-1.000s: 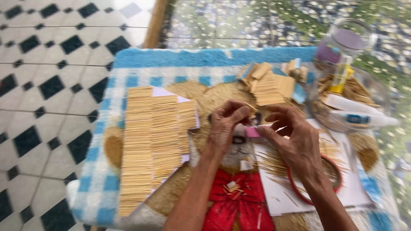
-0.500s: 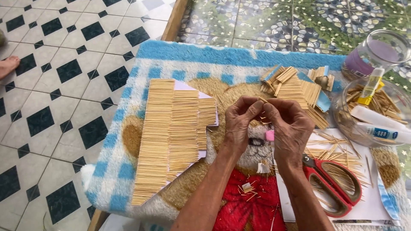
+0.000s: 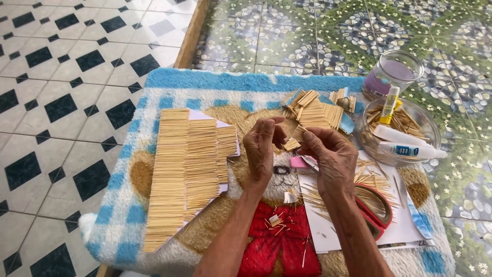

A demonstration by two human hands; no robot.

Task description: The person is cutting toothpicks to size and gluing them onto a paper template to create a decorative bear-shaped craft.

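My left hand [image 3: 262, 144] and my right hand [image 3: 328, 153] meet above a plush mat [image 3: 154, 95], and between their fingertips they pinch a small bundle of short wooden sticks [image 3: 292, 144]. Left of my hands lies a flat panel of glued wooden sticks [image 3: 184, 164] on white paper. A heap of short stick pieces [image 3: 318, 110] lies just beyond my fingers. Under my right wrist are red-handled scissors [image 3: 376, 210] and loose sticks [image 3: 328, 197] on a white sheet.
A clear bowl [image 3: 430, 128] at the right holds sticks and white glue tubes [image 3: 405, 149]; a yellow-capped glue bottle [image 3: 389, 105] leans in it. Behind stands a glass jar [image 3: 394, 74]. The mat lies on black-and-white floor tiles [image 3: 61, 102] beside pebble-patterned tiles [image 3: 307, 36].
The camera has tilted so the mat sits lower and nearer in view. My hands stay together at the mat's middle, still working the small stick bundle between the fingertips.
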